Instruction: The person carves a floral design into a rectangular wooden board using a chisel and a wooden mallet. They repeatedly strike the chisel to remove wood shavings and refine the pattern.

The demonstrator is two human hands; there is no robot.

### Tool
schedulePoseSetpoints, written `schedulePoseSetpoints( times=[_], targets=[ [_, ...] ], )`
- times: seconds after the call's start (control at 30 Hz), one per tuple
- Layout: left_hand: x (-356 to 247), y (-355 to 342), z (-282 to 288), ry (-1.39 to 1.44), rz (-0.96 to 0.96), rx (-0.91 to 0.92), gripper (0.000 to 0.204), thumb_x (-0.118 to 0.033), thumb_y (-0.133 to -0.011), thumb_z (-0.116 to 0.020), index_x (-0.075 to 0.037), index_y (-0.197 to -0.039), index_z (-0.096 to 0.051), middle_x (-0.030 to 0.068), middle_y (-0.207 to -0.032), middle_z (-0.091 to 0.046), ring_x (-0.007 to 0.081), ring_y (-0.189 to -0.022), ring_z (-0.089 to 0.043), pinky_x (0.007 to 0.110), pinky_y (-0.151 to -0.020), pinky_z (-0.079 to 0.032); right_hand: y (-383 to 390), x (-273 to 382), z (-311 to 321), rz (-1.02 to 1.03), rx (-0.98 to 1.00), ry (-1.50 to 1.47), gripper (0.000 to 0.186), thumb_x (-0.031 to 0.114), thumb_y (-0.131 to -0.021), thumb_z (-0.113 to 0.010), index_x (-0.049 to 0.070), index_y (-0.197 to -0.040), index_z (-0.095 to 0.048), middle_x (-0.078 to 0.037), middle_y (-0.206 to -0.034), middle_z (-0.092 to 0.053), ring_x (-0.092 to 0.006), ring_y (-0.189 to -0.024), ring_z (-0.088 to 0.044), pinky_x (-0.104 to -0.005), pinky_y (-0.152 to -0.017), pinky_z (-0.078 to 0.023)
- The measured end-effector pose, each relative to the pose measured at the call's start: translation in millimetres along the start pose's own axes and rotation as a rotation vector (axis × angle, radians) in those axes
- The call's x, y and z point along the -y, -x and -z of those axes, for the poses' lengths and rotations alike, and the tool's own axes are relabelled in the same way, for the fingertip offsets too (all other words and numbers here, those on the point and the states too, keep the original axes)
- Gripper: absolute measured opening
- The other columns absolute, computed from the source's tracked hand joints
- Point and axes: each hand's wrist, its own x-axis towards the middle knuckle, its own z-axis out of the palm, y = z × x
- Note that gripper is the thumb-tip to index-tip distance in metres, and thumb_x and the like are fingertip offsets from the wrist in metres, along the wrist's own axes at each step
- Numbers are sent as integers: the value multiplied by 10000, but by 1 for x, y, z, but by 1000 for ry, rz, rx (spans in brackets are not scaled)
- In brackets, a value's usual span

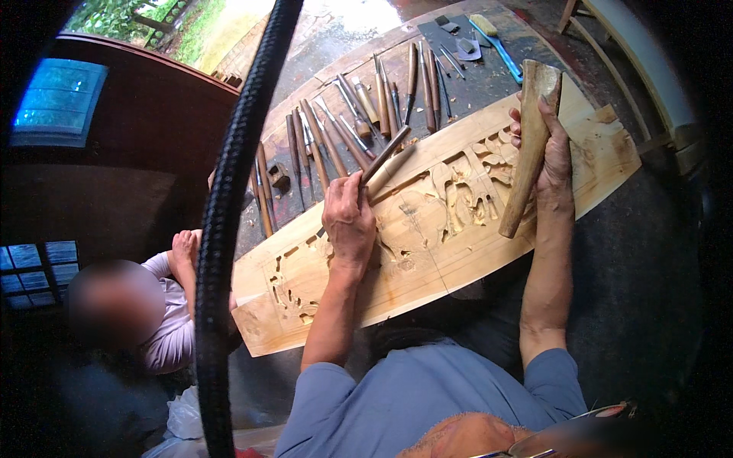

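Note:
A long pale wooden board [397, 290] lies at an angle before me, with carved openwork leaf and figure shapes along its middle. My left hand [349, 225] is closed on a slim chisel [386, 153], whose dark handle slants up to the right over the board; its lower end is mostly hidden by my fingers, near the carving. My right hand [553, 145] grips a worn wooden mallet [519, 191], held over the board's right part with its long end pointing toward me. Whether the chisel's edge touches the wood I cannot tell.
Several chisels [328, 145] lie along the workbench [489, 53] beyond the board, with a blue brush [504, 57] and dark small blocks. Another person [164, 320] is at the left, hands near the bench. A black braided cable [229, 191] crosses the left view; a wooden frame [649, 91] stands right.

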Motion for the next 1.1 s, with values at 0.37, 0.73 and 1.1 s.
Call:
schedulePoseSetpoints(
  times=[0.37, 0.73, 1.1],
  targets=[
    [4, -34, 12, -173, -139, 60, 344, 96, -866, -585, 4, -1194, -630, 175, -988, -603, 363, -927, -611, 474, -804, -514, 1, 3, 5, 22, 11, -37, 616, 447, -951, -721, -21, -1315, -553, -142, -1028, -691, -136, -723, -648, -243, -643, -561],
    [59, -76, -2, -234, 7, -45, 481, 106, -824, -516, 75, -1300, -581, 257, -1030, -580, 441, -930, -637, 507, -819, -533, 3, 8, 0, 1, 16, -55, 497, 428, -994, -679, 14, -1257, -599, -108, -1008, -689, -112, -723, -640, -214, -622, -531],
    [21, -145, -18, -201, -374, 31, 283, 120, -898, -488, -39, -1098, -609, 183, -973, -624, 375, -943, -654, 507, -878, -534, 2, 10, 3, 7, 1, -60, 503, 423, -990, -684, 9, -1261, -594, -113, -1005, -684, -131, -765, -645, -247, -685, -548]
  ],
)
